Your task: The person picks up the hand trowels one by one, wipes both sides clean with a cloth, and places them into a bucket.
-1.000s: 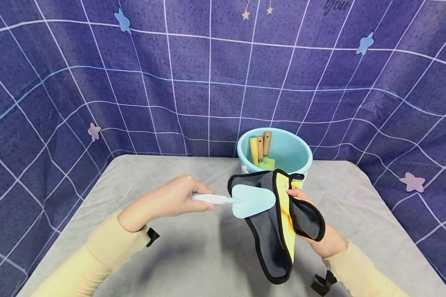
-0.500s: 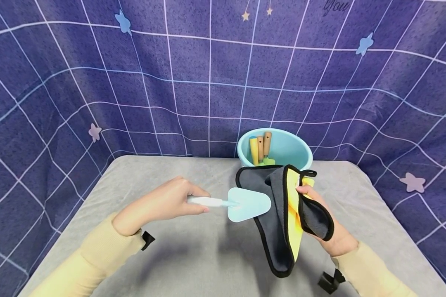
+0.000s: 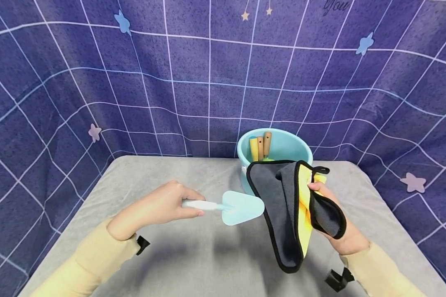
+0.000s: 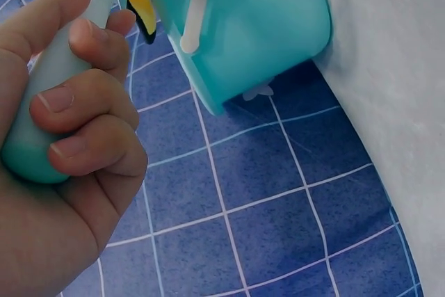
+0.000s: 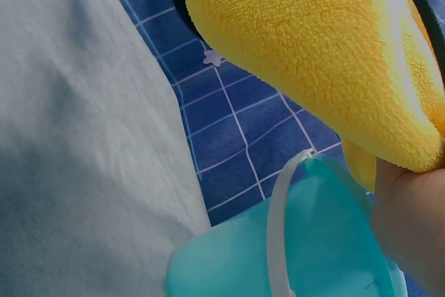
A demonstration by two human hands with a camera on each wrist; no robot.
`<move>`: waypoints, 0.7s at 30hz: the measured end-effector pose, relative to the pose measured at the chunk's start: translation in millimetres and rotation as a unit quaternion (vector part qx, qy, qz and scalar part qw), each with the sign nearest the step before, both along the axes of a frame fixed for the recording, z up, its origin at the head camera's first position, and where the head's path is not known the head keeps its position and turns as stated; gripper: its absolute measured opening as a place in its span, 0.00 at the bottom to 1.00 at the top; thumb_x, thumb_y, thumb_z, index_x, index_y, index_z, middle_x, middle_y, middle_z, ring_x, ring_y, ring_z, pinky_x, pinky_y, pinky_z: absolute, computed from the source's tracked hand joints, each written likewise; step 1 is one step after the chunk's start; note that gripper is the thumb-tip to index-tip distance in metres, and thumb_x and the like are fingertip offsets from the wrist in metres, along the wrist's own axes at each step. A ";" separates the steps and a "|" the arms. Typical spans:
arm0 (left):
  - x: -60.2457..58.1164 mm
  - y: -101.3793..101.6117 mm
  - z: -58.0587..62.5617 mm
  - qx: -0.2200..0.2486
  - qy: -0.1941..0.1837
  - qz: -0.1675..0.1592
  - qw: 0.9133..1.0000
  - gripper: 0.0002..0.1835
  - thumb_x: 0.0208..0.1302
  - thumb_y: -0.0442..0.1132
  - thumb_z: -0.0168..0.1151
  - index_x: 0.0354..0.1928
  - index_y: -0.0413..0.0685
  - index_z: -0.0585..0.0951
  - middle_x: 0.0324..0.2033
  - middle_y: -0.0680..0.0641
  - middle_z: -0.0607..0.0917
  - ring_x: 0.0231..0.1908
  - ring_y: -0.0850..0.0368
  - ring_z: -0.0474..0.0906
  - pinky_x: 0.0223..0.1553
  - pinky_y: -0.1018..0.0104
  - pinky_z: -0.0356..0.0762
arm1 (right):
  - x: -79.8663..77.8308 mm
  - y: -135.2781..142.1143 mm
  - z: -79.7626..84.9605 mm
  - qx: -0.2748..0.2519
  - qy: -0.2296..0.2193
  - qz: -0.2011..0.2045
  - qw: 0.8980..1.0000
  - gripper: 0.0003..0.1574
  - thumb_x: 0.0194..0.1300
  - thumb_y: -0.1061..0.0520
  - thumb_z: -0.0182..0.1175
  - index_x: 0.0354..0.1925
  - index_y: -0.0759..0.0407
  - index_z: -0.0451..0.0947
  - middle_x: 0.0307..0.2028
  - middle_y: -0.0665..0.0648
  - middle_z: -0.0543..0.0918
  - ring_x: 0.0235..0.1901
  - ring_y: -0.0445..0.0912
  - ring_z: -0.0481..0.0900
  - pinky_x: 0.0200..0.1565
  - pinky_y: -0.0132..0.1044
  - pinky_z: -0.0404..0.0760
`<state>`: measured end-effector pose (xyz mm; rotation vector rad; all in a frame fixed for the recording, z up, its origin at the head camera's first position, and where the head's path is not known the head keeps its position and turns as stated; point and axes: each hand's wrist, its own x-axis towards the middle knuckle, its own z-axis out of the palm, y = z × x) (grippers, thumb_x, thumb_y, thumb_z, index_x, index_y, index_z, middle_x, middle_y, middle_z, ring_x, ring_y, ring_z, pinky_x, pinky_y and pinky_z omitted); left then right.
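My left hand (image 3: 160, 208) grips a small trowel by its white handle, with the light blue blade (image 3: 241, 207) pointing right. In the left wrist view the fingers curl round the trowel handle (image 4: 52, 81), which has a green end. A grey and yellow cleaning cloth (image 3: 275, 198) with black edging hangs folded from my right hand (image 3: 347, 239), pinched near its upper right. The right wrist view shows its fluffy yellow side (image 5: 299, 46); most of that hand's fingers are hidden by the cloth. The blade's tip is very near or overlaps the cloth's left edge.
Behind the cloth stands a light blue bucket (image 3: 293, 152) at the back of the grey-covered table (image 3: 163, 173). Two wooden handles (image 3: 267, 142) and a yellow one (image 3: 253, 148) stick up inside it. A white bail (image 5: 277, 234) crosses its side. A purple gridded curtain (image 3: 193, 99) surrounds the table.
My right hand has moved right and slightly down with the cloth, whose upper edge has risen. My left hand has drawn the trowel left, off the cloth's middle to its edge.
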<state>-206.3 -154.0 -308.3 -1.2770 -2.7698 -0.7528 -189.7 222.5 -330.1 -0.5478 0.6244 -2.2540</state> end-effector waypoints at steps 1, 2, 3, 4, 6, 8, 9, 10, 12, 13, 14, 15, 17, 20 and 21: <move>0.0 -0.8 -0.7 0.000 0.003 0.001 1.000 0.07 0.56 0.45 0.68 0.37 0.57 0.86 0.24 0.64 0.79 0.20 0.72 0.67 0.23 0.75 0.70 | 0.0 0.5 1.1 -0.004 -0.001 0.004 1.000 0.36 0.76 0.51 0.22 0.47 0.68 0.76 0.44 0.61 0.83 0.46 0.49 0.82 0.50 0.37 0.78; 0.0 -1.6 -1.4 0.001 0.004 0.001 1.000 0.08 0.55 0.45 0.68 0.37 0.56 0.86 0.24 0.64 0.79 0.20 0.72 0.67 0.24 0.75 0.70 | 0.4 1.1 1.9 -0.004 0.000 0.008 1.000 0.36 0.76 0.51 0.22 0.47 0.68 0.76 0.44 0.61 0.84 0.45 0.49 0.82 0.50 0.37 0.78; -0.1 -2.6 -2.1 0.002 0.006 0.002 1.000 0.08 0.55 0.45 0.68 0.37 0.56 0.86 0.24 0.64 0.79 0.20 0.72 0.67 0.24 0.75 0.70 | 0.9 2.1 2.4 -0.004 -0.001 0.009 1.000 0.35 0.76 0.51 0.23 0.46 0.68 0.76 0.43 0.61 0.84 0.45 0.49 0.82 0.50 0.37 0.78; -0.1 -3.5 -2.8 0.002 0.007 0.003 1.000 0.08 0.55 0.45 0.68 0.37 0.56 0.86 0.24 0.64 0.79 0.20 0.72 0.67 0.24 0.75 0.70 | 1.3 3.2 2.5 -0.007 0.001 0.009 1.000 0.35 0.76 0.51 0.24 0.46 0.68 0.76 0.43 0.61 0.83 0.45 0.49 0.82 0.50 0.37 0.78; 0.4 -5.6 -3.4 0.002 0.006 0.007 1.000 0.08 0.56 0.45 0.68 0.37 0.56 0.86 0.23 0.64 0.78 0.20 0.72 0.67 0.23 0.75 0.70 | 1.7 5.1 3.0 -0.008 0.006 0.009 1.000 0.35 0.76 0.51 0.24 0.46 0.68 0.76 0.43 0.61 0.83 0.45 0.49 0.82 0.50 0.36 0.78; 1.2 -7.3 -2.7 0.000 0.006 0.013 1.000 0.07 0.56 0.45 0.68 0.37 0.56 0.86 0.22 0.64 0.77 0.20 0.72 0.67 0.23 0.74 0.70 | 2.4 6.4 4.0 -0.006 0.008 0.006 1.000 0.34 0.76 0.51 0.24 0.46 0.68 0.76 0.43 0.61 0.83 0.45 0.49 0.82 0.49 0.36 0.78; 1.6 -8.1 -2.1 -0.001 0.006 0.015 1.000 0.07 0.55 0.45 0.68 0.37 0.56 0.86 0.22 0.64 0.77 0.20 0.72 0.67 0.24 0.74 0.71 | 2.6 6.8 4.4 -0.006 0.008 0.005 1.000 0.35 0.76 0.51 0.24 0.46 0.68 0.76 0.43 0.61 0.83 0.45 0.49 0.82 0.49 0.37 0.78; 2.2 -8.9 -1.0 -0.004 0.004 0.019 1.000 0.07 0.56 0.45 0.68 0.37 0.56 0.86 0.22 0.64 0.77 0.20 0.72 0.67 0.24 0.74 0.71 | 2.7 6.8 4.7 -0.009 0.008 0.004 1.000 0.34 0.76 0.52 0.24 0.46 0.68 0.76 0.43 0.61 0.83 0.45 0.49 0.82 0.49 0.37 0.78; 2.7 -10.2 1.6 -0.008 0.008 0.024 1.000 0.08 0.56 0.46 0.68 0.38 0.55 0.86 0.23 0.64 0.78 0.20 0.72 0.68 0.25 0.74 0.72 | 2.6 6.8 4.4 -0.011 0.006 0.004 1.000 0.34 0.76 0.52 0.24 0.46 0.69 0.76 0.43 0.62 0.83 0.45 0.49 0.82 0.49 0.37 0.78; 2.7 -10.6 3.0 -0.011 0.011 0.027 1.000 0.09 0.56 0.46 0.68 0.38 0.55 0.86 0.23 0.64 0.79 0.20 0.72 0.68 0.25 0.74 0.72 | 3.2 7.2 4.0 -0.008 0.010 -0.001 1.000 0.34 0.76 0.52 0.24 0.46 0.68 0.76 0.43 0.61 0.83 0.44 0.49 0.82 0.49 0.37 0.78; 2.8 -11.1 4.8 -0.012 0.012 0.029 0.999 0.09 0.56 0.46 0.68 0.39 0.55 0.86 0.24 0.64 0.79 0.20 0.72 0.68 0.25 0.74 0.71 | 3.8 7.2 3.5 -0.002 0.013 -0.006 1.000 0.35 0.76 0.53 0.23 0.45 0.68 0.76 0.42 0.61 0.84 0.44 0.49 0.82 0.49 0.37 0.78; 2.7 -11.3 6.8 -0.014 0.015 0.029 0.999 0.10 0.56 0.47 0.68 0.39 0.55 0.86 0.24 0.64 0.80 0.20 0.72 0.67 0.25 0.74 0.71 | 4.1 7.0 2.6 0.001 0.013 -0.009 1.000 0.35 0.76 0.53 0.23 0.45 0.68 0.76 0.42 0.61 0.84 0.44 0.49 0.82 0.48 0.37 0.79; 2.5 -11.2 11.4 -0.014 0.022 0.029 0.999 0.09 0.56 0.46 0.68 0.39 0.55 0.86 0.23 0.64 0.79 0.19 0.73 0.66 0.23 0.74 0.70 | 5.4 6.2 0.2 0.016 0.017 -0.021 1.000 0.36 0.76 0.53 0.21 0.45 0.67 0.76 0.41 0.60 0.84 0.43 0.48 0.83 0.47 0.37 0.79; 2.4 -10.0 19.8 -0.012 0.026 0.028 0.999 0.08 0.56 0.46 0.68 0.37 0.54 0.86 0.20 0.63 0.76 0.18 0.72 0.64 0.21 0.74 0.68 | 5.6 2.9 -5.0 0.018 0.009 -0.024 1.000 0.37 0.75 0.53 0.20 0.45 0.66 0.77 0.42 0.59 0.84 0.43 0.48 0.83 0.48 0.36 0.79; 2.2 -9.2 22.6 -0.012 0.028 0.026 0.999 0.08 0.56 0.46 0.68 0.37 0.55 0.85 0.19 0.63 0.75 0.17 0.72 0.64 0.20 0.74 0.67 | 5.3 1.5 -7.1 0.012 0.005 -0.023 1.000 0.37 0.75 0.53 0.20 0.46 0.66 0.77 0.42 0.60 0.84 0.44 0.48 0.82 0.48 0.36 0.79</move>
